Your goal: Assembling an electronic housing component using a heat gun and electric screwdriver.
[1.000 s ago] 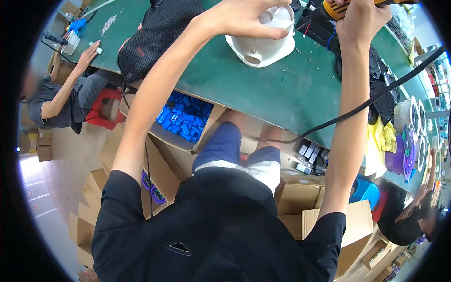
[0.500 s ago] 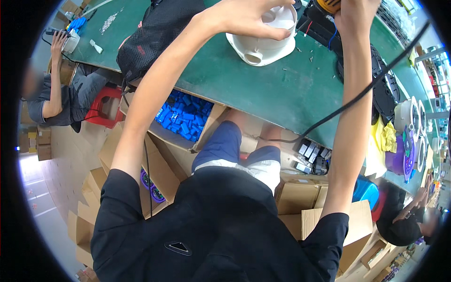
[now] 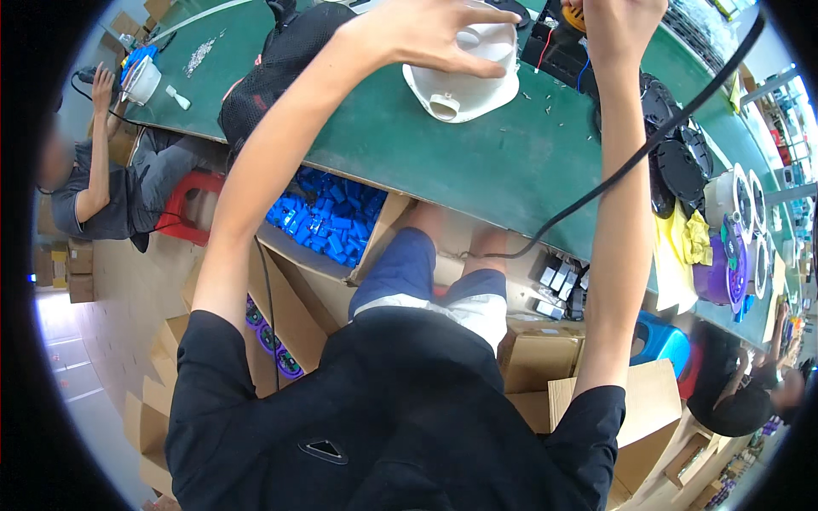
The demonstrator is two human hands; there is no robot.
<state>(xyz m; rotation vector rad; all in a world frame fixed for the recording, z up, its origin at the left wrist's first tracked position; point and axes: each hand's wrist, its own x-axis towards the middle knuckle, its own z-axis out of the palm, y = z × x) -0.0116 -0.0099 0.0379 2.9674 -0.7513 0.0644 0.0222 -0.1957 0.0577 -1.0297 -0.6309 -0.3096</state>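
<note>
My left hand (image 3: 426, 38) grips a white plastic housing (image 3: 477, 89) at the table's far side, thumb across its front and fingers over its top. The housing has a round hole in its near edge and rests on the green tabletop. To its right, at the top edge of the picture, my right hand (image 3: 625, 38) is curled, its fingers partly cut off. An orange ribbed object (image 3: 574, 17) is against it; what the fingers hold is not clear. Just below that lies a black box-like part (image 3: 554, 60) with a red and a blue wire.
A black mesh bag (image 3: 294, 72) lies left on the green table (image 3: 409, 162). Black round parts (image 3: 682, 166) and white and purple housings (image 3: 724, 264) stand right. A black cable (image 3: 613, 179) crosses my right forearm. Below, a carton holds blue pieces (image 3: 328, 217). Co-workers sit on both sides.
My view has shifted slightly. Both hands and the white housing appear a little further left in the picture. My left hand keeps its hold on the housing.
</note>
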